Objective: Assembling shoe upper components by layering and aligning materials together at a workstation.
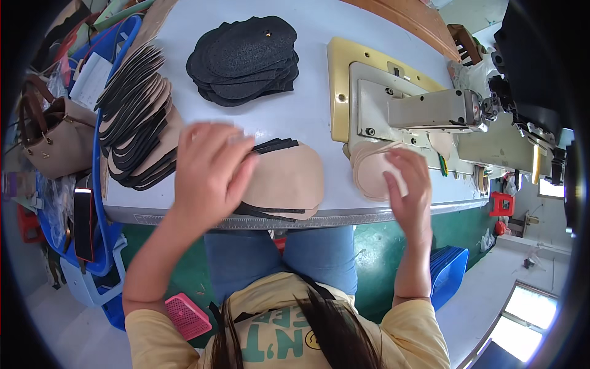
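Observation:
My left hand (212,175) hovers at the left edge of a stack of large beige rounded pieces (286,178) with black layers showing under it. Its fingers are bent and a little blurred, the thumb stands apart, and nothing shows in them. At the right, my right hand (410,184) is at a small pile of pale beige oval pieces (371,172). Its thumb and fingers close on the right side of a top piece; the fingertips' exact contact is partly hidden. Both piles lie near the table's front edge.
Black rounded pieces (246,58) are piled at the back. Fanned black-and-beige pieces (138,123) lie on the left. A sewing machine (430,111) with a yellow-edged bed stands right. A ruler strip (184,219) runs along the front edge; a blue basket (114,246) is at left.

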{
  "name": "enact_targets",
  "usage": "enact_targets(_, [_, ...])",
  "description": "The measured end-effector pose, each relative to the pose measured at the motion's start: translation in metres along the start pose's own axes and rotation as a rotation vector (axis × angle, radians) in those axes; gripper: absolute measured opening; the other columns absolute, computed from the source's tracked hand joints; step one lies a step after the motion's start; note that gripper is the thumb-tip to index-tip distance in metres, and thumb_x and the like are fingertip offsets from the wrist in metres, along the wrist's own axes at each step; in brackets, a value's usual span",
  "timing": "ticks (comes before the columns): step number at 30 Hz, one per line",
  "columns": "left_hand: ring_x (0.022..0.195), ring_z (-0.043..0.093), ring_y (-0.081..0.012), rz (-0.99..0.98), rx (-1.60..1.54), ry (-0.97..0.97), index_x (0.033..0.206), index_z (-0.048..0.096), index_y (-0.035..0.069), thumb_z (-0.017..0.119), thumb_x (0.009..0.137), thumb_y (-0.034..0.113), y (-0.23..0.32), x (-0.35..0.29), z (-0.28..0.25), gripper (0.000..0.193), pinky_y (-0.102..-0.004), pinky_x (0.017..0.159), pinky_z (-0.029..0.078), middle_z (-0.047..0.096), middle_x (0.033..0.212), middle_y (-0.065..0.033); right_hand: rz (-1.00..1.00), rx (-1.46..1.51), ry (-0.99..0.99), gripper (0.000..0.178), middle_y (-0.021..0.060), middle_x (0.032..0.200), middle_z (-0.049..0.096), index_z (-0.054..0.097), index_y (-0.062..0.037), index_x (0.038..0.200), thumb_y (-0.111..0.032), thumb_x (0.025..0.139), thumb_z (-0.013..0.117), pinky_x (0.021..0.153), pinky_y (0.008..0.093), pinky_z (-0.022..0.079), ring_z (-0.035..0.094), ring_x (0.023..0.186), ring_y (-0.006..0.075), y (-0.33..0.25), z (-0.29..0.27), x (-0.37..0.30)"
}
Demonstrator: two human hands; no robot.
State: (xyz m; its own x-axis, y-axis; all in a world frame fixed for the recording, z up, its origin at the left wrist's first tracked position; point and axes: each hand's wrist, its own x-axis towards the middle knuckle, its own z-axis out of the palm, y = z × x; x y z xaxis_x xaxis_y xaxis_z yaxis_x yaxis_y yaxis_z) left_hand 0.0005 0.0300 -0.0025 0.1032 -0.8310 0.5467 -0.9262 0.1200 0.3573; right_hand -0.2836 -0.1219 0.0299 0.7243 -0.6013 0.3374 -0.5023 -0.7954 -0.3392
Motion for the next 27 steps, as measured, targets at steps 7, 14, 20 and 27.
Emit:
enact_targets(7, [0.106, 0.054, -0.0314, 0.004, 0.291, 0.14, 0.113, 0.062, 0.005, 0.074, 0.078, 0.025, -0.068, 0.078, 0.018, 0.043, -0.0427, 0.09, 0.045, 0.059, 0.113, -0.0118, 0.058, -0.059, -0.058, 0.031, 0.0144, 0.106, 0.059, 0.062, 0.0007, 0.109, 0.0, 0.077, 0.065, 0.091, 0.0387, 0.044, 0.054, 0.103, 0.0325, 0.036, -0.006, 0.001])
enact_targets(14, [0.091, 0.057, -0.0253, 0.089, 0.291, 0.078, 0.107, 0.066, 0.004, 0.075, 0.074, 0.031, -0.077, 0.079, 0.023, 0.043, -0.0363, 0.08, 0.049, 0.06, 0.094, -0.0065, 0.147, -0.213, 0.005, 0.021, 0.0087, 0.082, 0.054, 0.063, -0.001, 0.095, -0.006, 0.076, 0.071, 0.076, 0.0369, 0.044, 0.051, 0.083, 0.0266, 0.041, -0.009, -0.006])
enact_targets(20, [0.087, 0.056, -0.0228, 0.06, 0.15, -0.014, 0.102, 0.069, 0.007, 0.076, 0.07, 0.034, -0.088, 0.084, 0.008, 0.042, -0.0348, 0.077, 0.049, 0.057, 0.087, -0.0037, 0.344, -0.094, 0.049, 0.015, 0.005, 0.073, 0.055, 0.061, -0.001, 0.083, -0.011, 0.079, 0.072, 0.065, 0.0299, 0.042, 0.052, 0.07, 0.0178, 0.057, -0.008, -0.018])
enact_targets(27, [0.082, 0.06, -0.0255, 0.142, 0.193, 0.115, 0.104, 0.07, 0.006, 0.067, 0.076, 0.01, -0.064, 0.078, -0.003, 0.028, -0.0351, 0.071, 0.049, 0.063, 0.088, -0.0072, 0.545, 0.547, 0.104, 0.008, 0.0013, 0.081, 0.064, 0.062, 0.0009, 0.096, -0.005, 0.09, 0.062, 0.063, 0.0193, 0.042, 0.054, 0.07, 0.0053, 0.082, -0.02, -0.036])
